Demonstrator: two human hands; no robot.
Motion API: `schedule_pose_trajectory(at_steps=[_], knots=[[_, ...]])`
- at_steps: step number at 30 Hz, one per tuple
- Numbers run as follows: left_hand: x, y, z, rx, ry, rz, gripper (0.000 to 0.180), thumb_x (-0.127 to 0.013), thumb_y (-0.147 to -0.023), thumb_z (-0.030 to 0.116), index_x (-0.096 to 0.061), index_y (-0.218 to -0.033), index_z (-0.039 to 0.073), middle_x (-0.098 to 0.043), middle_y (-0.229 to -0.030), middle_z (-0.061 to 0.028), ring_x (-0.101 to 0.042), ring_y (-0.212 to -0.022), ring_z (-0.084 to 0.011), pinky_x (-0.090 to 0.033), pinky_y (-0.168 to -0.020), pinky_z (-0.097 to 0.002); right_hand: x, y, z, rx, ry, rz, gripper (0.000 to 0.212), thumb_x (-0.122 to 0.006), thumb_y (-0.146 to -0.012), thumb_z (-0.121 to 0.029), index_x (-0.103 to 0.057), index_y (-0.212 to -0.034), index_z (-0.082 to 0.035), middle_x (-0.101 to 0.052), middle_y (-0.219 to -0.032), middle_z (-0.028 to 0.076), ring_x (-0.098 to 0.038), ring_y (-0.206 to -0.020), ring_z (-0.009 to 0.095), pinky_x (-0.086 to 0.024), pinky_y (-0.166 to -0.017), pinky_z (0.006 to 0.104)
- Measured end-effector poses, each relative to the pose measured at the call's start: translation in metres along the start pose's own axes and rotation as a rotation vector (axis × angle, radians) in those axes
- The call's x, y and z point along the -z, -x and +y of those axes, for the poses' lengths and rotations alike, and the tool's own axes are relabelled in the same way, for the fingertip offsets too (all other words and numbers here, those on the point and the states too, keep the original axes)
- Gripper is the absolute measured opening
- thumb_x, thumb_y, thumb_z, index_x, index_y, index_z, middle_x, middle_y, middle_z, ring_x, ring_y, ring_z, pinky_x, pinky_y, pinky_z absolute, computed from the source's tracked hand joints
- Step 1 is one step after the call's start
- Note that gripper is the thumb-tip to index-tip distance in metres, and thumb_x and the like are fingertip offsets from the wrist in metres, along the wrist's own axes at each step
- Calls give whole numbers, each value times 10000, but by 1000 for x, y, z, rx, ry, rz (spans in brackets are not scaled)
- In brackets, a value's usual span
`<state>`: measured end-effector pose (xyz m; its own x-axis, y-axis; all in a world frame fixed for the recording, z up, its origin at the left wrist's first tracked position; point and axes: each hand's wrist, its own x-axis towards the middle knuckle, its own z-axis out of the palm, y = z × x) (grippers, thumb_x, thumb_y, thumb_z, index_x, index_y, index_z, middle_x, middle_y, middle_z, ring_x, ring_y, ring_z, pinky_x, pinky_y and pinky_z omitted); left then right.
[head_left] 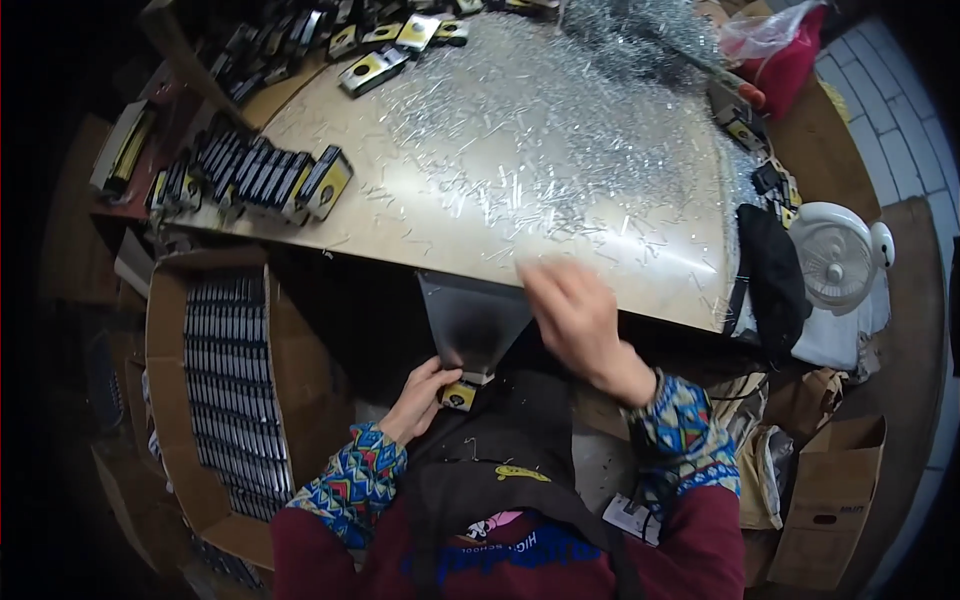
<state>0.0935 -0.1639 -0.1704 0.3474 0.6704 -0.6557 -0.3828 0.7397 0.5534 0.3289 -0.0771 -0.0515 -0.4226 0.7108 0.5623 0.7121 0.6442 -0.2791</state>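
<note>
A grey metal chute point(472, 312) slopes down from the table's front edge and narrows toward me. At its lower mouth my left hand point(412, 402) is closed on a small yellow and black box point(459, 397), its thumb by the chute's end. My right hand point(582, 325) hovers over the table edge beside the upper right of the chute. Motion smears its fingers, so I cannot make out whether they hold anything. Many small shiny metal pins point(500, 190) are scattered over the pale table point(310, 225) just beyond.
Rows of upright boxes point(275, 178) stand at the table's left, with more boxes point(375, 70) behind. A big heap of metal pins point(640, 40) lies at the back. Left below is a carton point(165, 330) packed with boxes; a white fan point(832, 258) and cardboard box point(828, 500) are at right.
</note>
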Motion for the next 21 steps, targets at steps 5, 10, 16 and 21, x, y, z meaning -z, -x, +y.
schedule_pose_trajectory(at_steps=[5,10,16,21], knots=[[-7,5,2,-19,0,-29,274,-609,-932,119,-557,-1177,7,-632,-1078,-59,-616,-1001,-144,-505,-863,-283,-44,-38,44,-165,267,-105,388,-554,-935,-146,-504,-1267,48,-528,-1310,231,-504,-1228,381,-394,-1050,456],[-5,10,10,84,-48,-52,236,-563,-979,179,-545,-1186,68,-627,-1117,-50,-629,-1023,-156,-559,-832,-346,-33,-27,55,-210,323,-62,412,-537,-955,-170,-487,-1314,27,-463,-1386,251,-445,-1295,403,-375,-1070,473],[-9,10,8,73,-26,-32,231,-564,-979,178,-542,-1184,73,-622,-1134,-51,-628,-1026,-163,-562,-829,-357,-52,-49,44,-142,88,-279,462,-544,-968,-245,-467,-1384,-58,-363,-1484,221,-329,-1390,381,-279,-1114,552],[-5,9,2,68,-6,2,236,-576,-968,163,-550,-1183,69,-617,-1129,-48,-623,-1026,-167,-555,-836,-366,-34,-52,59,-396,-473,-232,456,-507,-994,-237,-442,-1406,-52,-347,-1500,213,-301,-1403,388,-267,-1144,446]])
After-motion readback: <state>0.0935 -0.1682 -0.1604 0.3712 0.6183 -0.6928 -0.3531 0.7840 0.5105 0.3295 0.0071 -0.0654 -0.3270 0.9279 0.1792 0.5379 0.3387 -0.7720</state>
